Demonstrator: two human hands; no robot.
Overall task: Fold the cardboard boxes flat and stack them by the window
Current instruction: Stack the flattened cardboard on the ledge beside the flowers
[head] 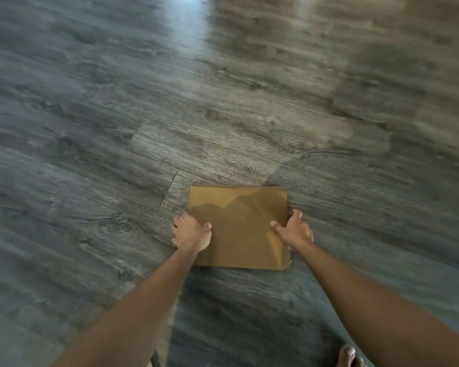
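Observation:
A flattened brown cardboard box [237,229] is held out in front of me over the floor, its broad face turned up toward the camera. My left hand [191,231] grips its left edge, thumb on top and fingers curled underneath. On the opposite edge my right hand [294,230] grips it the same way, thumb lying on the top face. Both arms reach forward from the bottom of the view. Shadows of my hands fall across the cardboard.
Grey wood-grain plank floor [223,102] fills the whole view, blurred by motion. A bright patch of reflected light [186,25] lies on the floor at the far top. My bare foot [349,354] shows at the bottom right edge.

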